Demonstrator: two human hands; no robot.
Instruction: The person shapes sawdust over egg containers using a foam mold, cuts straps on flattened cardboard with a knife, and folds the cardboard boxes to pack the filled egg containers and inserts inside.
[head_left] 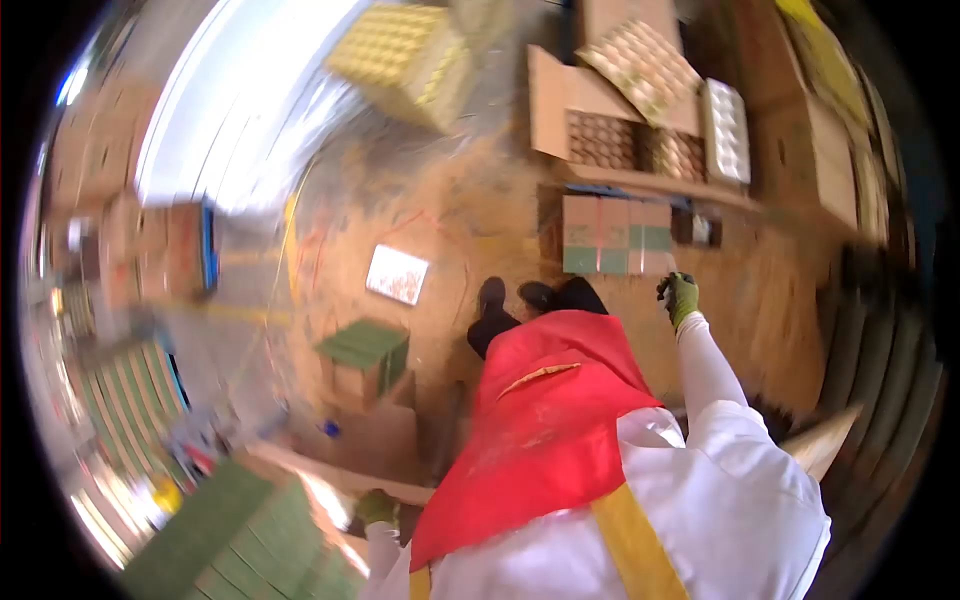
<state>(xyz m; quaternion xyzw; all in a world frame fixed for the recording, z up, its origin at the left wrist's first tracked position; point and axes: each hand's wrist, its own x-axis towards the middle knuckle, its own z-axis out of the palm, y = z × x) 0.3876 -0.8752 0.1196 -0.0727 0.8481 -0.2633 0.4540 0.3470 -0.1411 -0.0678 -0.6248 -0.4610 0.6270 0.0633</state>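
Note:
My right hand, in a green glove with dark fingertips, is held out to the right at arm's length. Its fingers look curled, and motion blur hides what they hold, if anything. Just beyond it is a brown-and-green carton with pale bands across it. My left hand, also in a green glove, is low in the view beside the upper edge of a cardboard box. Its fingers are blurred, so I cannot tell whether they grip that edge.
An open carton of eggs stands ahead, with an egg tray tilted on top. Stacked yellow trays are farther left. A white tray lies on the dusty floor. Green-topped boxes and stacked cartons flank me.

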